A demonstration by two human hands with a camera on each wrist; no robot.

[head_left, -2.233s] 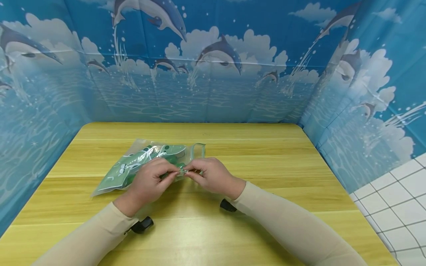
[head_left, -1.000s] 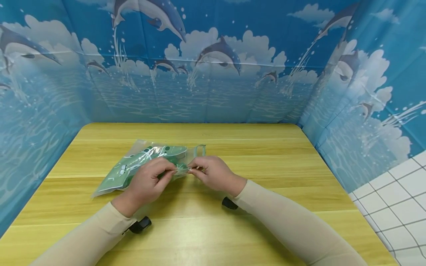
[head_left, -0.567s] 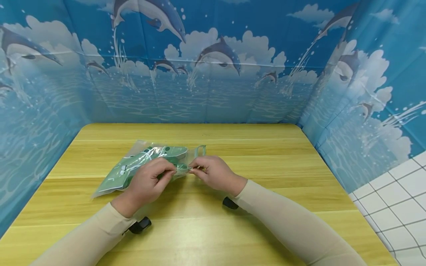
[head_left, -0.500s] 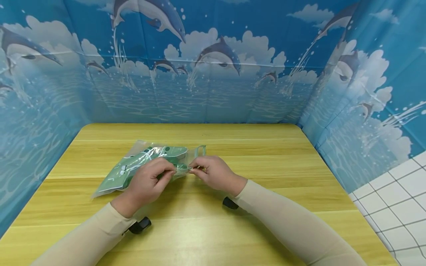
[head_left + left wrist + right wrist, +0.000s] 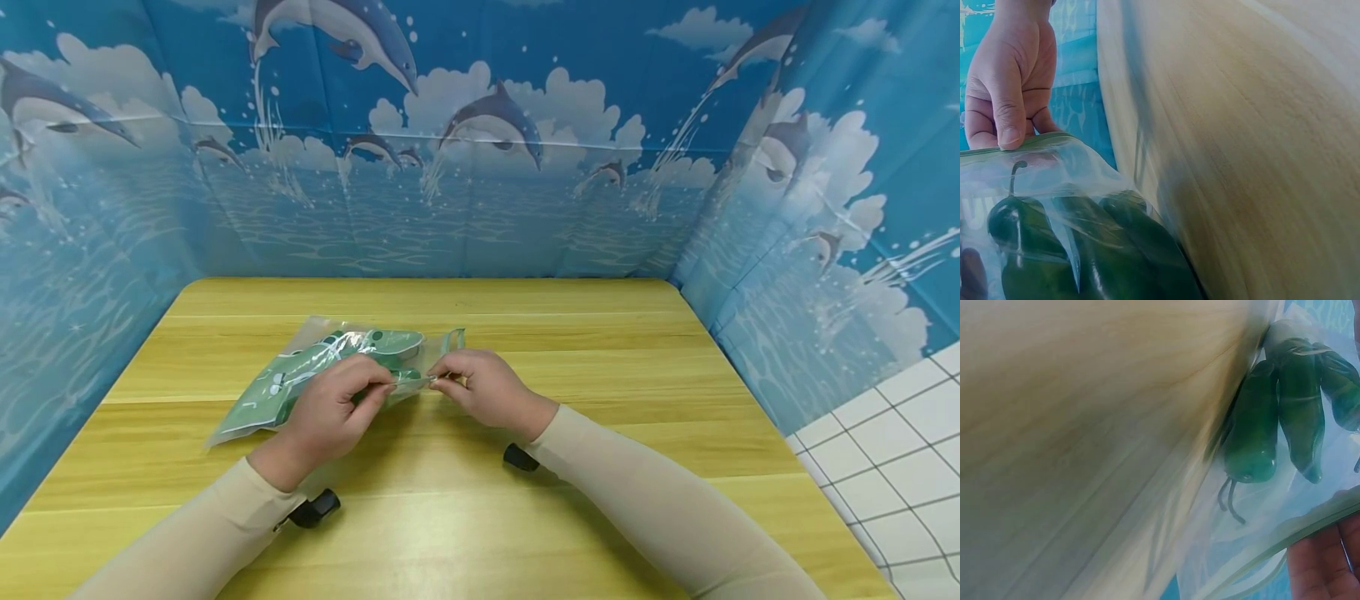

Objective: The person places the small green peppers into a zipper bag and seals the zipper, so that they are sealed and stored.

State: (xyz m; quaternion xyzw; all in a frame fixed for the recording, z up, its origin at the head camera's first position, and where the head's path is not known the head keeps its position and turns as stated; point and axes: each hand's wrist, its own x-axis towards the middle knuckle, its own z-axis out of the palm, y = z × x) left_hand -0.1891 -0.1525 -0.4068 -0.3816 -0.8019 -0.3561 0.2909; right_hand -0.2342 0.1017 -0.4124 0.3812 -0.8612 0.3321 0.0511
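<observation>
A clear zip bag (image 5: 262, 408) with a light-green cartoon print lies tilted on the left half of the table. Several green peppers (image 5: 1257, 425) with thin stems show inside it in both wrist views. In the head view, my left hand (image 5: 330, 408) pinches the bag's opening edge between thumb and forefinger. A short way to the right, my right hand (image 5: 483, 387) pinches the same edge. Between the two hands the zip strip (image 5: 1041, 140) stretches taut. The bag's green handle loop (image 5: 455, 337) stands just beyond the right fingertips. Part of the bag is hidden behind the left hand.
The table (image 5: 600, 367) has a yellow wood-grain top. A blue dolphin-print curtain (image 5: 480, 225) rises along its back and sides. White floor tiles (image 5: 892, 467) show at the lower right. Each wrist wears a small black camera (image 5: 317, 508).
The hands have drawn apart: the right has slid slightly right along the bag's edge and the left slightly left. A longer stretch of edge now shows between the fingertips. The bag has hardly moved.
</observation>
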